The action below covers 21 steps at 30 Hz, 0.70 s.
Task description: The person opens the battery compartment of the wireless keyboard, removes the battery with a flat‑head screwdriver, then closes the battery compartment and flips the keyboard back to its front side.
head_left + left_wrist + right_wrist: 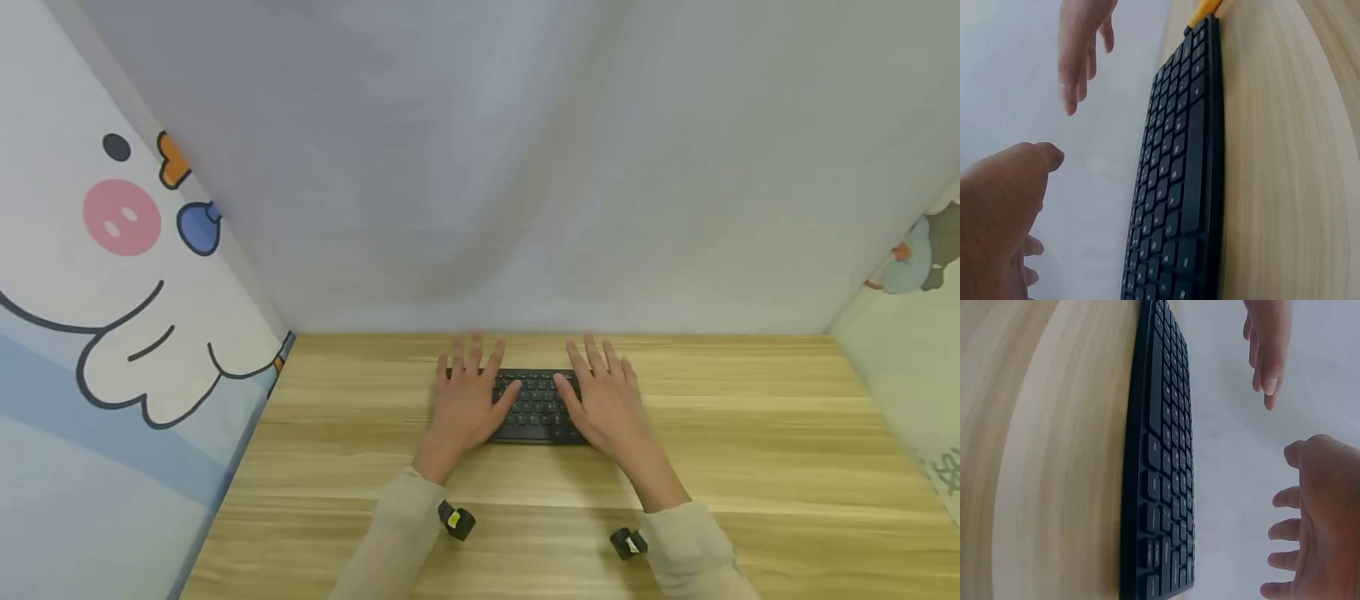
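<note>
A black keyboard (535, 408) lies flat on the wooden table. Above its left end is my left hand (467, 407), fingers spread and pointing away from me. My right hand (611, 408) is held over the other end in much the same way, its thumb toward the middle. In both wrist views the hands hover over the keys with a gap beneath, and neither holds anything. Part of a slim orange object (1205, 10) with a dark tip shows beside the keyboard's far end in the left wrist view; its kind is unclear.
The wooden table (360, 467) meets a pale grey curtain-like backdrop (480, 167) behind the keyboard. A cartoon-printed panel (45, 242) borders the left side, and a pale green printed panel (915, 367) the right. Small black devices (459, 522) sit by the sleeve cuffs.
</note>
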Tool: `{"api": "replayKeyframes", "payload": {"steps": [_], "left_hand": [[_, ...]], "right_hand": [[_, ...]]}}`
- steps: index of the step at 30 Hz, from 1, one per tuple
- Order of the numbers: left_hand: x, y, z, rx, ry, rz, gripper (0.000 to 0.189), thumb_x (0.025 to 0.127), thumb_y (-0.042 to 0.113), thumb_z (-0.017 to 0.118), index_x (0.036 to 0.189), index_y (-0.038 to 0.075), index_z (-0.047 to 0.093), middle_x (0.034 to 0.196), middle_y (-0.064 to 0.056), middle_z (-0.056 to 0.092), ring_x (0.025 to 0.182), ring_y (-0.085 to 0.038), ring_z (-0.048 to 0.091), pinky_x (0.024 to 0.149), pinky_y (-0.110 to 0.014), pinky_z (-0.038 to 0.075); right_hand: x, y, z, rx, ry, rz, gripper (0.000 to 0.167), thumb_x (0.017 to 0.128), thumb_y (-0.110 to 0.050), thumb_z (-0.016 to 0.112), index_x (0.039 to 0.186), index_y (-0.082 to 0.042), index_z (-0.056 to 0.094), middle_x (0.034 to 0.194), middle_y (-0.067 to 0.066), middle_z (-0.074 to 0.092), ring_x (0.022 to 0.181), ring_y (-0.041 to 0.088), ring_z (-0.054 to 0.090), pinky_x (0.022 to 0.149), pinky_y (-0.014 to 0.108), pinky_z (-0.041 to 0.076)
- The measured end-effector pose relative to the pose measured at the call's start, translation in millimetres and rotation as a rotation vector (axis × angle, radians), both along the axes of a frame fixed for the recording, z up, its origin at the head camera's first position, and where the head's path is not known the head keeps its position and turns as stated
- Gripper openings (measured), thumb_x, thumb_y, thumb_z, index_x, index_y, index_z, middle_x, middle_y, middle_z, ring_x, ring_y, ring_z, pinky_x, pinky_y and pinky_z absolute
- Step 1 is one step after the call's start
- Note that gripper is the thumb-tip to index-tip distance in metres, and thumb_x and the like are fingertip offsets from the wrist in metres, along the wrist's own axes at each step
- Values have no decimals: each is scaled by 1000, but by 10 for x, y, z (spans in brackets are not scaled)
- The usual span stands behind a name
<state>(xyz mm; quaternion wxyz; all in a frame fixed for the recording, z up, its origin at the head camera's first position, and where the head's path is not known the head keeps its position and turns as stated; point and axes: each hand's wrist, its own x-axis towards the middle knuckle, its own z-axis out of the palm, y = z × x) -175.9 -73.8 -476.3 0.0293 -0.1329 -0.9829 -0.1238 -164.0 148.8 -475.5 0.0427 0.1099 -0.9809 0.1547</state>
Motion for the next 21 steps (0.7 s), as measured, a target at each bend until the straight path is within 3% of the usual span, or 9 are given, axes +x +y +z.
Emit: {"api": "replayKeyframes", "payload": {"steps": [9, 15, 21], "left_hand": [[-28, 282, -56, 7, -13, -79, 79, 101, 61, 50, 165, 31, 16, 173, -12, 13, 161, -41, 8, 128, -64, 19], [-50, 429, -97, 44, -32, -112, 81, 98, 62, 55, 165, 30, 20, 173, -12, 15, 161, -39, 10, 129, -59, 21], [-69, 517, -117, 26, -32, -138, 82, 96, 62, 58, 164, 28, 26, 172, -14, 18, 160, -40, 16, 128, -59, 24]], "right_hand": [[105, 250, -52, -35, -11, -55, 65, 110, -51, 34, 162, -12, 29, 168, 22, 25, 153, 50, 27, 117, 72, 31], [157, 434, -92, -63, -26, -88, 64, 111, -48, 30, 160, -7, 32, 164, 27, 32, 145, 54, 37, 113, 72, 36], [212, 558, -133, -71, -57, -107, 61, 111, -43, 32, 158, -4, 36, 160, 28, 37, 140, 56, 41, 111, 72, 38]]}}
